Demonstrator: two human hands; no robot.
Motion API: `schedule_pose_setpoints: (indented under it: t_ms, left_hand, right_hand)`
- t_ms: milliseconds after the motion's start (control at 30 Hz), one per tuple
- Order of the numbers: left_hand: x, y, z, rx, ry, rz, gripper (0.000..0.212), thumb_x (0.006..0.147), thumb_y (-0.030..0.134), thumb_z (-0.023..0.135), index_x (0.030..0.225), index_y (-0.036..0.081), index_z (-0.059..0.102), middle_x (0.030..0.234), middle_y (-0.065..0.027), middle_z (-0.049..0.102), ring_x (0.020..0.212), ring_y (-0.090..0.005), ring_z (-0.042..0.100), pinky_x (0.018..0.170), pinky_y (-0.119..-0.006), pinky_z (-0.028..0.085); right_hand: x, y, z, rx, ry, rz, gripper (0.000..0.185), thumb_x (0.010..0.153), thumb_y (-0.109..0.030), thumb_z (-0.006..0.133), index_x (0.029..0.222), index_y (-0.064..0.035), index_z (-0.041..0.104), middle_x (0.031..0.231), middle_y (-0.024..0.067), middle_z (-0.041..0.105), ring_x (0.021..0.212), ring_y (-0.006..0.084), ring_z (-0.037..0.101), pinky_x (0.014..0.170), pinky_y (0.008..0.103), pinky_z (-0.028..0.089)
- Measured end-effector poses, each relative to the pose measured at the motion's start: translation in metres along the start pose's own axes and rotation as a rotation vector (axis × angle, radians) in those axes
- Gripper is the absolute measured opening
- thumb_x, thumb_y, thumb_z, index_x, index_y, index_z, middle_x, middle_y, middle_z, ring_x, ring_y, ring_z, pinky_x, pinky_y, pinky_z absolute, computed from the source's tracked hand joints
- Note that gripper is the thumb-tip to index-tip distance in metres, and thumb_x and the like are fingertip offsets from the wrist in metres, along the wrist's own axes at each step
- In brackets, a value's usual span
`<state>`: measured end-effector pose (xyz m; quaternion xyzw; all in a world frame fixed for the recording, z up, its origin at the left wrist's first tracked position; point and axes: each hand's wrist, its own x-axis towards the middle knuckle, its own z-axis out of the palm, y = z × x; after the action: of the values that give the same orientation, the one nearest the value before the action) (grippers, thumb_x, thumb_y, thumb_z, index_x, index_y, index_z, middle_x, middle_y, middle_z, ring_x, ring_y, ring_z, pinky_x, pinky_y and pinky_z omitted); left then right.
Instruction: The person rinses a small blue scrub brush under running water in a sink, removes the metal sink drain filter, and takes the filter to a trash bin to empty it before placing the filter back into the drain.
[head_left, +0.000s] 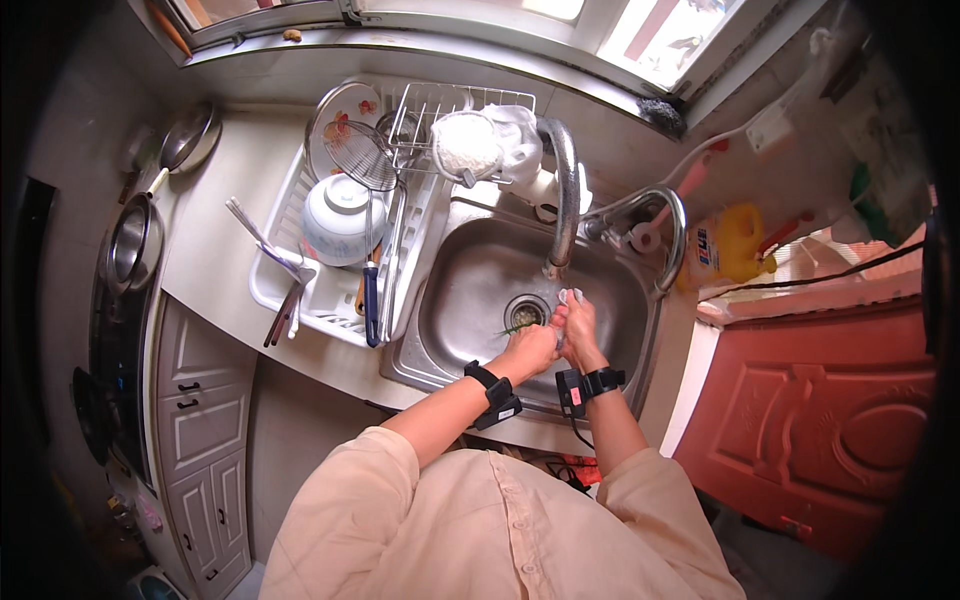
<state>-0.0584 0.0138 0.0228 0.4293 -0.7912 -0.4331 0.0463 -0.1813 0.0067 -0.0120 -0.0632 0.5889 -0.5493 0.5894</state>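
Observation:
Both my hands are over the stainless steel sink (469, 330), just below the thick curved metal tap (565, 202). What looks like a white wet cloth (571, 295) pokes out at the top of my right hand (578, 324), whose fingers are curled around it. My left hand (534, 347) presses against the right one and seems to grip the lower part of the same cloth, mostly hidden between them. Beside my left fingers, thin green strands (516, 330) stick out towards the drain strainer (526, 311), which has bits in it.
Left of the sink, a white dish rack (337, 319) holds an upturned bowl (343, 217), a wire skimmer (361, 156) and utensils. A wire shelf (420, 97) overhangs the sink's back. At right are a second thin tap (679, 240), a yellow bottle (739, 240) and a red door (810, 420).

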Motion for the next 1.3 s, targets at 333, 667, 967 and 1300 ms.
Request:
schedule_pose_setpoints:
  t_ms: [333, 667, 967, 1300]
  left_hand:
    - [-0.009, -0.006, 0.02, 0.027, 0.08, -0.108, 0.015, 0.078, 0.016, 0.054, 0.077, 0.001, 0.058, 0.072, -0.0162, 0.062, 0.061, -0.0257, 0.063, 0.052, -0.036, 0.05]
    - [-0.027, 0.021, 0.011, -1.748, -0.672, -0.504, 0.021, 0.085, 0.028, 0.055, 0.082, 0.009, 0.045, 0.059, 0.0005, 0.043, 0.044, -0.004, 0.036, 0.036, -0.017, 0.025]
    - [-0.003, 0.014, 0.02, -0.863, -0.512, -0.255, 0.022, 0.075, 0.023, 0.059, 0.064, 0.007, 0.049, 0.059, -0.0049, 0.051, 0.048, -0.0104, 0.045, 0.041, -0.025, 0.036]
    - [-0.004, -0.004, 0.029, 0.032, 0.043, -0.078, 0.017, 0.073, 0.017, 0.061, 0.077, 0.001, 0.062, 0.077, -0.0188, 0.063, 0.074, -0.0338, 0.062, 0.065, -0.042, 0.05]
  right_hand:
    - [-0.003, 0.011, -0.018, 0.072, -0.144, 0.083, 0.026, 0.089, -0.031, 0.05, 0.099, -0.0067, 0.049, 0.078, 0.0067, 0.053, 0.064, 0.0142, 0.054, 0.053, 0.0278, 0.046]
    - [-0.069, -0.039, -0.028, -0.113, -0.579, -0.152, 0.032, 0.079, -0.01, 0.062, 0.108, -0.001, 0.051, 0.095, 0.0136, 0.059, 0.092, 0.0221, 0.057, 0.084, 0.0366, 0.045]
    - [-0.057, -0.043, -0.017, -0.03, -0.251, 0.165, 0.029, 0.091, -0.034, 0.048, 0.083, -0.006, 0.051, 0.054, -0.0034, 0.034, 0.045, 0.0065, 0.032, 0.042, 0.0225, 0.029]
    - [-0.008, 0.003, -0.008, 0.181, 0.096, 0.202, 0.037, 0.088, -0.033, 0.046, 0.058, -0.0165, 0.031, 0.045, -0.0023, 0.025, 0.035, 0.01, 0.021, 0.032, 0.0253, 0.017]
